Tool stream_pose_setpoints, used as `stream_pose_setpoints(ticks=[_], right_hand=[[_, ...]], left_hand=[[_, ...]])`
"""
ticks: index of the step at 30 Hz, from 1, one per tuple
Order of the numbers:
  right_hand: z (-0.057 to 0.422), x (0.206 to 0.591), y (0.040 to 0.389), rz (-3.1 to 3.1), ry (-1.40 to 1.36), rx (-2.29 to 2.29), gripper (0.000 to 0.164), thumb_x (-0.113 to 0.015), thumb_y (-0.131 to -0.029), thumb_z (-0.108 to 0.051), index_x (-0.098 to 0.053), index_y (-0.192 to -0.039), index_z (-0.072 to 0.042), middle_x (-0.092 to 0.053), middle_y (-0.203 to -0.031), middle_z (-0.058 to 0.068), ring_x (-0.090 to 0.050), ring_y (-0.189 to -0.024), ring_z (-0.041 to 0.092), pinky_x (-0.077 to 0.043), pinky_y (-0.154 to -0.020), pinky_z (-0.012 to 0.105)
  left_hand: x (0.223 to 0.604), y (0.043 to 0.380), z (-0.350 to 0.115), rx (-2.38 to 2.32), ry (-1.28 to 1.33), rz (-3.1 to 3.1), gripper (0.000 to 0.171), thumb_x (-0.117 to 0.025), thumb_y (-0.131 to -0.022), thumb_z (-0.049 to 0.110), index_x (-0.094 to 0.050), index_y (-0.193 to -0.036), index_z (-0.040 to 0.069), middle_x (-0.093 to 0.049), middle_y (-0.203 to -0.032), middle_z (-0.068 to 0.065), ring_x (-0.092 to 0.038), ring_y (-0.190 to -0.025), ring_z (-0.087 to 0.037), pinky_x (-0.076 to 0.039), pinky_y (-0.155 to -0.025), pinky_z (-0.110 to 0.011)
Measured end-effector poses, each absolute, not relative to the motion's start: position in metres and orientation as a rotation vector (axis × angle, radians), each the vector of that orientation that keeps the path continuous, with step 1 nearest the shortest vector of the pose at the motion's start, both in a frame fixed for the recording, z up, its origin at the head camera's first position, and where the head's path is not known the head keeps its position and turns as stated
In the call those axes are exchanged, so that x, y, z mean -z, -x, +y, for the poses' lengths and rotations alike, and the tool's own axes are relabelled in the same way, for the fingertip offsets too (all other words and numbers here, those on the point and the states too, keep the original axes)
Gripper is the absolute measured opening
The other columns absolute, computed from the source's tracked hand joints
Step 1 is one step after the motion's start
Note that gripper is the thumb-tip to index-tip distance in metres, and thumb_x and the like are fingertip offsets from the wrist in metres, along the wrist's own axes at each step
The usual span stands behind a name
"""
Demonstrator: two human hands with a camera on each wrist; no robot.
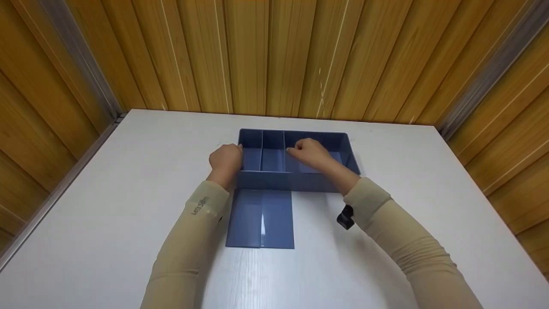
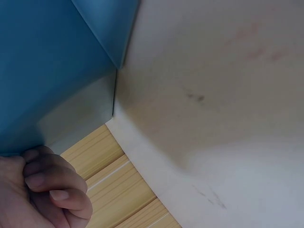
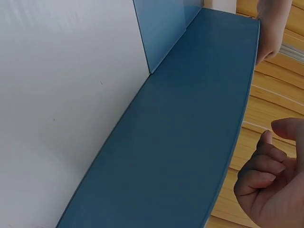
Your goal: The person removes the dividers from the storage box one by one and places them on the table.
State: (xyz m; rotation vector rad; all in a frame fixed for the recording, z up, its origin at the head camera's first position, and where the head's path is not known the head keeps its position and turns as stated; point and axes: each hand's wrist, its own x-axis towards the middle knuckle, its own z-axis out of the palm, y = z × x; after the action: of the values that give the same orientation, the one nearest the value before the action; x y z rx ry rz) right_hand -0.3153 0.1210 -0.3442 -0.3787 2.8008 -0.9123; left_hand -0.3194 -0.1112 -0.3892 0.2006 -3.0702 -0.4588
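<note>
At left end of box [image 1: 266, 181]: left hand [image 1: 226, 159], pinching it, likely steadying. Above box's right half: right hand [image 1: 312, 153], curled, empty. At box's front: two panels [image 1: 260, 219], likely kept handy.

From here I see room for a hand over the bench [image 1: 107, 193] either side of the blue box [image 1: 274, 181], and across 2 flat panels [image 1: 244, 219] in front. Upright dividers [image 1: 261, 150] block sideways travel inside. The left grip [image 1: 226, 159] crowds 1 end, the right grip [image 1: 315, 152] covers the right part; between them lies a gap
</note>
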Motion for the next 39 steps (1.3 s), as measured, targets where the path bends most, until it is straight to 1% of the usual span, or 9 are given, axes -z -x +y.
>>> stream_pose_setpoints(ticks=[11, 17, 25, 32, 39], right_hand=[[0.108, 0.357, 0.324, 2.784, 0.305, 0.82, 0.049, -0.057, -0.104, -0.034, -0.04, -0.06, -0.018, -0.032, -0.054, -0.008, -0.031, -0.053, 0.008, -0.029, -0.053, 0.027], [0.104, 0.359, 0.326, 2.773, 0.303, 0.781, 0.047, -0.057, -0.104, -0.03, -0.041, -0.061, -0.018, -0.034, -0.055, -0.008, -0.032, -0.054, 0.008, -0.03, -0.055, 0.026], [0.1, 0.363, 0.325, 2.793, 0.308, 0.738, 0.044, -0.052, -0.106, -0.029, -0.043, -0.065, -0.017, -0.037, -0.059, -0.006, -0.035, -0.056, 0.01, -0.032, -0.058, 0.028], [0.096, 0.361, 0.323, 2.824, 0.365, 0.7, 0.041, -0.045, -0.106, -0.021, -0.041, -0.065, -0.017, -0.038, -0.059, -0.005, -0.036, -0.056, 0.012, -0.03, -0.057, 0.028], [0.094, 0.359, 0.32, 2.837, 0.364, 0.677, 0.038, -0.045, -0.108, -0.02, -0.045, -0.07, -0.015, -0.041, -0.064, -0.003, -0.04, -0.061, 0.014, -0.033, -0.06, 0.03]], left_hand=[[0.386, 0.319, -0.11, 0.446, -0.19, -3.078, 0.054, -0.036, -0.112, 0.033, -0.075, -0.1, -0.002, -0.078, -0.103, -0.019, -0.077, -0.094, -0.033, -0.062, -0.08, -0.049], [0.384, 0.318, -0.109, 0.435, -0.196, -3.071, 0.052, -0.037, -0.112, 0.032, -0.075, -0.101, -0.003, -0.078, -0.103, -0.02, -0.077, -0.094, -0.034, -0.062, -0.08, -0.049], [0.383, 0.32, -0.11, 0.444, -0.213, -3.087, 0.054, -0.036, -0.112, 0.033, -0.075, -0.101, -0.003, -0.078, -0.104, -0.02, -0.077, -0.094, -0.034, -0.062, -0.08, -0.049], [0.382, 0.32, -0.109, 0.429, -0.226, -3.103, 0.054, -0.035, -0.112, 0.033, -0.075, -0.099, -0.001, -0.079, -0.1, -0.017, -0.077, -0.091, -0.031, -0.062, -0.078, -0.048], [0.381, 0.321, -0.11, 0.429, -0.227, -3.113, 0.053, -0.035, -0.112, 0.033, -0.074, -0.101, -0.001, -0.078, -0.103, -0.018, -0.077, -0.093, -0.032, -0.062, -0.079, -0.047]])
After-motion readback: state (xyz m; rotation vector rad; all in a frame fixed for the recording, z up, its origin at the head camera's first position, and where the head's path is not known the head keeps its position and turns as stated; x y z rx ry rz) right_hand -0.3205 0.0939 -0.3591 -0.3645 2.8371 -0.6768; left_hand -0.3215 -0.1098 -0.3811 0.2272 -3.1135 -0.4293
